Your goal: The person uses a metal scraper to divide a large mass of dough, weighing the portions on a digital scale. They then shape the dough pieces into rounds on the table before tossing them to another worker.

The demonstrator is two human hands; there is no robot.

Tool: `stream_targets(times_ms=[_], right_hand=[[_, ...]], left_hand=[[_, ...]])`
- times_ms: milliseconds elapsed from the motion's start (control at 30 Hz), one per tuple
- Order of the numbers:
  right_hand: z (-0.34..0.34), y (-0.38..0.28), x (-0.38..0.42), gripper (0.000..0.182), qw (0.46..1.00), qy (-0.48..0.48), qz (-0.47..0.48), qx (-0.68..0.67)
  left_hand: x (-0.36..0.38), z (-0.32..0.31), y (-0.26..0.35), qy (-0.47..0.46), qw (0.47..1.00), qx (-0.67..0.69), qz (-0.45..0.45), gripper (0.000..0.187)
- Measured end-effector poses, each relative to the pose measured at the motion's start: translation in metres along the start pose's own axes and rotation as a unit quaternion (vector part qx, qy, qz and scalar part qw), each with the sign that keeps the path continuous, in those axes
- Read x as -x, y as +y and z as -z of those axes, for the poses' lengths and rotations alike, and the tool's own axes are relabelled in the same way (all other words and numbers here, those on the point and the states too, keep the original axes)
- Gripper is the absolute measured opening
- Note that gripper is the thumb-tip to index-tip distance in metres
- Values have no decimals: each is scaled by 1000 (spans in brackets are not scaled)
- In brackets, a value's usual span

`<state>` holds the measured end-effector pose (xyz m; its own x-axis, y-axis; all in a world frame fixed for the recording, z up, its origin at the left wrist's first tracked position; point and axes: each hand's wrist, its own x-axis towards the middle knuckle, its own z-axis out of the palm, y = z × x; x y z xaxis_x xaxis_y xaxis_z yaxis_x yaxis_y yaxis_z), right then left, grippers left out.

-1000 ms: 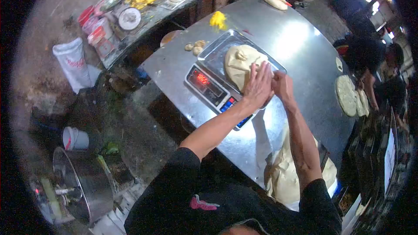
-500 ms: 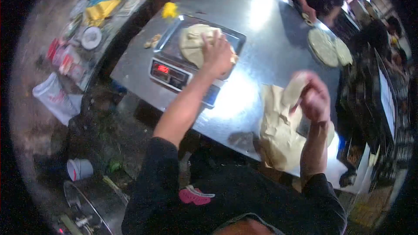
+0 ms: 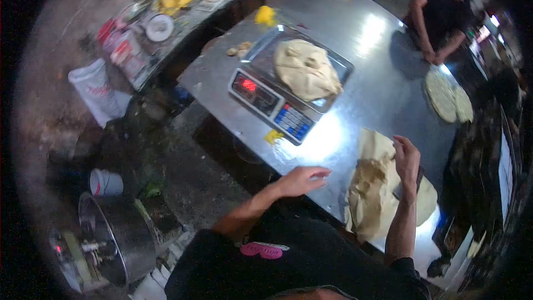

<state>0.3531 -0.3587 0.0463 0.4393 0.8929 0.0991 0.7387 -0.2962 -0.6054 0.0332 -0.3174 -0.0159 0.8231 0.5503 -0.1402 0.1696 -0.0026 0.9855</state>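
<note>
A large dough mass [image 3: 361,211] lies in folds at the table's near right edge. Above it my right hand [image 3: 408,161] is open, fingers slightly bent, near the upper part of the dough. A dark flat edge [image 3: 420,175] shows beside my right wrist, partly hidden. My left hand [image 3: 304,180] hovers by the table's front edge, open and holding nothing, left of the dough mass. Farther off, a rounded lump of dough [image 3: 305,69] rests on the tray of a digital scale [image 3: 261,97] with a lit red display.
Small dough bits [image 3: 239,51] and a yellow object [image 3: 265,15] sit beyond the scale. Flattened dough pieces [image 3: 442,97] lie at the right edge, near another person [image 3: 444,11]. A cluttered side table [image 3: 189,19], a sack [image 3: 95,91] and a metal bowl [image 3: 119,239] stand left.
My left hand has left the dough on the scale and drawn back to the table edge. My right hand has let go of a dough piece. The view has shifted left.
</note>
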Motion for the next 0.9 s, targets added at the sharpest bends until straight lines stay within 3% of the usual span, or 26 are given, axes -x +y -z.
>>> stream_targets(times_ms=[67,200,300,533,700,833,900], right_hand=[[-8,-31,-13,26,998,-20,-37,-56],[-41,-56,-52,27,984,-101,-2,-149],[-64,-88,-84,28,979,-119,97,-131],[-76,-156,-116,31,980,-117,158,-43],[-61,-98,-107,33,990,-108,89,0],[-50,0,-96,33,992,-125,21,12],[-50,21,-90,33,963,-185,2,194]], left_hand=[[31,-8,-41,76,993,60,71,41],[77,5,-75,172,976,40,125,40],[93,25,-88,254,957,82,116,38],[110,73,-79,347,927,57,131,39],[109,81,-86,337,930,53,136,39],[85,77,-94,289,948,71,110,39],[68,72,-86,263,959,53,92,39]])
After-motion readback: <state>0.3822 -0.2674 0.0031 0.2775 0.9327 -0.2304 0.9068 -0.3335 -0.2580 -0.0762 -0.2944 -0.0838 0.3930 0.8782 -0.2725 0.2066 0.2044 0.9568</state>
